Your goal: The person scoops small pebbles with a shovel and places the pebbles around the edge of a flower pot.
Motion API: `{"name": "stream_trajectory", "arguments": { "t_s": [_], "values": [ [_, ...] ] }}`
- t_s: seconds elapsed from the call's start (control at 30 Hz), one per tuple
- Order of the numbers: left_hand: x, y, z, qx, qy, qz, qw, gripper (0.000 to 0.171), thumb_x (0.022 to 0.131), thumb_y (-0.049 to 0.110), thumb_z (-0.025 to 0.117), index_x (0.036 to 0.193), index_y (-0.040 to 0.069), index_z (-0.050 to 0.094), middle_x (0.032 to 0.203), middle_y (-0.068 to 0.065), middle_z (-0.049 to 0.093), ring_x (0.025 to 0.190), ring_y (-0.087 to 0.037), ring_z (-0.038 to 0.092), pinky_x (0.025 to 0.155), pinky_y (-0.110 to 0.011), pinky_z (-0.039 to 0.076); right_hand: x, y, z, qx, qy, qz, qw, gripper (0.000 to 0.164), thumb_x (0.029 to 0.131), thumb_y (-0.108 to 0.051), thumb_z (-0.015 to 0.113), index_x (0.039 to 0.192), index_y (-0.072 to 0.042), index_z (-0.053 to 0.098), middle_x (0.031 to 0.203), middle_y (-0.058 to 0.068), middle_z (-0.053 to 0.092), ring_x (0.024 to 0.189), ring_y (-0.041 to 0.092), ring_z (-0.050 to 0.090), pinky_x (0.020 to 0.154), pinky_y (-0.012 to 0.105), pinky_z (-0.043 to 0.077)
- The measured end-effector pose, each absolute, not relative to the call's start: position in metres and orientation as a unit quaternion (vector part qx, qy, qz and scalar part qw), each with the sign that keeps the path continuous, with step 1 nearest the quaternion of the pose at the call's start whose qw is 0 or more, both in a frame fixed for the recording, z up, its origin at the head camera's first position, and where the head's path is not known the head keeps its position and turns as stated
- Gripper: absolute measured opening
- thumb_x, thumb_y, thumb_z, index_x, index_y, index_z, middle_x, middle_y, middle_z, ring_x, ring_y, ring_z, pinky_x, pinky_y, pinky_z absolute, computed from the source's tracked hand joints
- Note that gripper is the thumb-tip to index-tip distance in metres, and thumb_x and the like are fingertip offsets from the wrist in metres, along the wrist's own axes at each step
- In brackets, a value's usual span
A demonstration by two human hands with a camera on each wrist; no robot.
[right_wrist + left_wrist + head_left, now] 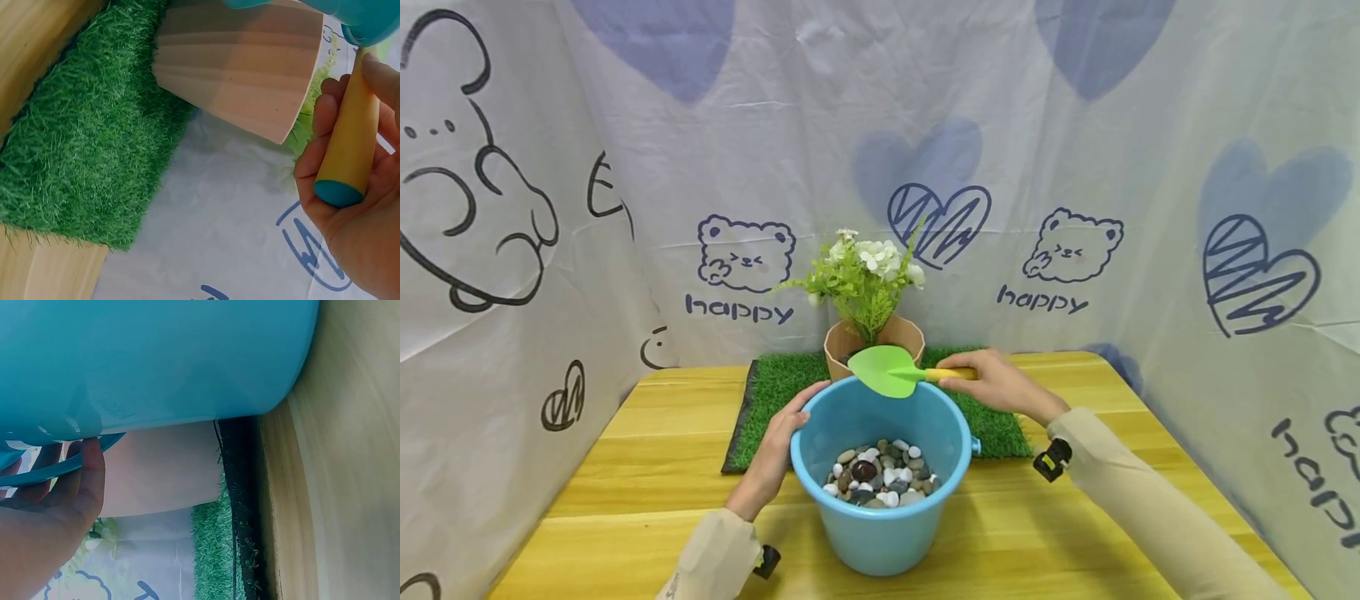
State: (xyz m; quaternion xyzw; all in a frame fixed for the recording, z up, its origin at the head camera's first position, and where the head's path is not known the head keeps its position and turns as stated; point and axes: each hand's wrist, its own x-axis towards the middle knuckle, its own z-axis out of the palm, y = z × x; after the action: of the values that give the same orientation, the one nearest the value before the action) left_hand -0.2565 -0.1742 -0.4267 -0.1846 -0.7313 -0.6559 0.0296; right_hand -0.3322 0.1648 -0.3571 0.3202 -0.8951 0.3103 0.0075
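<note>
A light-blue bucket (882, 533) stands upright on the wooden table with pebbles (883, 473) of several colours lying in its bottom. My left hand (782, 446) grips the bucket's left side at the rim, thumb on the edge and fingers outside; in the left wrist view the fingers (94, 465) pass by the blue handle and touch the wall. My right hand (996, 379) holds a garden trowel (889, 372) by its yellow handle (351, 131). The trowel's green blade is over the far rim, in front of the flowerpot (910, 336); nothing lies on the blade.
The brown pot holds white flowers (876, 271) with green leaves and stands on an artificial grass mat (1000, 425) behind the bucket. A printed white curtain (820, 150) encloses the table (617, 500) at the back and both sides.
</note>
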Motion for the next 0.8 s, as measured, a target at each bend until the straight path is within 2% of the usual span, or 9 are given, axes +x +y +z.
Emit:
{"name": "stream_trajectory", "arguments": {
  "t_s": [0.37, 0.57, 0.8],
  "values": [
    [-0.257, -0.174, -0.428, -0.19, -0.729, -0.657, 0.038, 0.052, 0.098, 0.028, 0.033, 0.149, 0.02, 0.042, 0.148, -0.01, 0.047, 0.127, -0.036, 0.052, 0.092, -0.039, 0.05, -0.33, 0.168, -0.349, 0.339, -0.9, 0.272, 0.03, 0.03, 0.092, -0.032, 0.067, 0.118, -0.018, 0.071, 0.104, -0.001, 0.072, 0.063, 0.009, 0.056, 0.067, 0.03, 0.049],
    [-0.256, -0.173, -0.429, -0.192, -0.726, -0.659, 0.042, 0.052, 0.098, 0.028, 0.033, 0.148, 0.019, 0.043, 0.148, -0.01, 0.046, 0.128, -0.035, 0.051, 0.092, -0.038, 0.05, -0.328, 0.167, -0.34, 0.359, -0.901, 0.238, 0.042, 0.03, 0.091, -0.035, 0.069, 0.119, -0.023, 0.069, 0.087, -0.006, 0.068, 0.056, 0.008, 0.05, 0.057, 0.027, 0.045],
    [-0.256, -0.173, -0.429, -0.193, -0.729, -0.655, 0.043, 0.051, 0.098, 0.029, 0.033, 0.148, 0.02, 0.042, 0.148, -0.011, 0.046, 0.127, -0.036, 0.052, 0.092, -0.038, 0.05, -0.322, 0.159, -0.33, 0.377, -0.9, 0.215, 0.042, 0.022, 0.087, -0.038, 0.072, 0.105, -0.026, 0.073, 0.082, -0.014, 0.066, 0.062, 0.007, 0.052, 0.06, 0.025, 0.045]
  ]
}}
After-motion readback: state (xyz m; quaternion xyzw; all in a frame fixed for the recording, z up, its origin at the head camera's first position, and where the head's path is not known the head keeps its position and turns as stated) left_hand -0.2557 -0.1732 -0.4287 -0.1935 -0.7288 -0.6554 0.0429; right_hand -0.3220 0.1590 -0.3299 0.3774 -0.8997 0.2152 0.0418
